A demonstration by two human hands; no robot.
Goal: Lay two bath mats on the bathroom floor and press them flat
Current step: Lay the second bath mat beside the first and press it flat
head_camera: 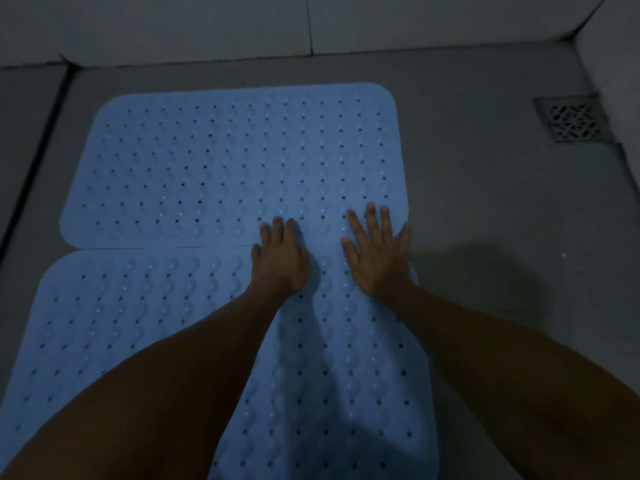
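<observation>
- The far bath mat [221, 168] is light blue, has rounded corners and rows of small holes, and lies flat on the grey bathroom floor [485, 188], close to the white wall tiles [173, 26].
- The near bath mat [138, 306] has the same colour and pattern; its far edge touches the near edge of the far one, so that a thin seam [194, 246] runs between them from left to right.
- The left hand [282, 258] lies palm down across this seam, with the fingers almost straight and close together; the fingertips are on the far mat and the wrist is over the near mat. It grasps nothing.
- The right hand [375, 251] also lies palm down across the seam, near the right border of the mats, with the fingers straight and spread apart. It too is released and only presses on the surface.
- Both bare forearms come from the bottom of the view and cover a part of the near mat.
- A square metal floor drain [573, 121] sits in the floor to the right, well apart from the mats, near the corner of the wall.
</observation>
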